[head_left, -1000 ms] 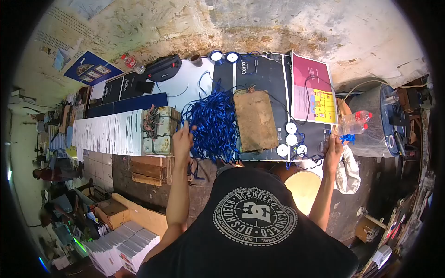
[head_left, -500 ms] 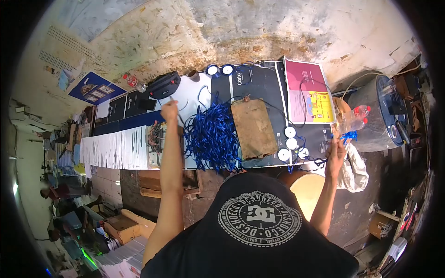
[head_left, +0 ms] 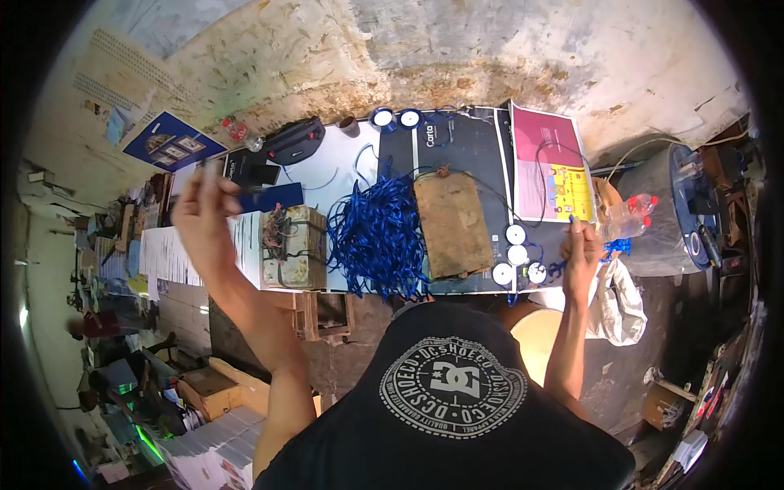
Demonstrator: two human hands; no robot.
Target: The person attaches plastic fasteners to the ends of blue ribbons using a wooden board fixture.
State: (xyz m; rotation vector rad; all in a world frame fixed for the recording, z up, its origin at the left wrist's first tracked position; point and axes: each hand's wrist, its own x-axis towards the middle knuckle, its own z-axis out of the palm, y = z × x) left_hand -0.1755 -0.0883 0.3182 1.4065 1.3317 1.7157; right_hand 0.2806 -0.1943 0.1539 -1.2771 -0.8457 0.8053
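Left hand (head_left: 208, 211), raised at the white stack (head_left: 167, 249), blurred, whether it grips anything impossible to tell; right hand (head_left: 581, 245), just below the poster (head_left: 545, 167), fingertips pressed together on a small blue piece (head_left: 572, 219); ribbon heap (head_left: 376, 237), blue, mid-table, between tied block (head_left: 304, 245) and brown board (head_left: 453, 224); four spools (head_left: 515, 234), white, near the right hand.

A tangled heap of shiny blue ribbon (head_left: 377, 238) lies loose on the surface (head_left: 341, 159), a few strands straying from its upper edge. Well to its right, four white-faced spools (head_left: 517, 254) lie clustered, dark blue ribbon trailing beside them. A tiny blue piece (head_left: 572, 219) tops the fingers (head_left: 578, 230) of the right hand (head_left: 581, 251).
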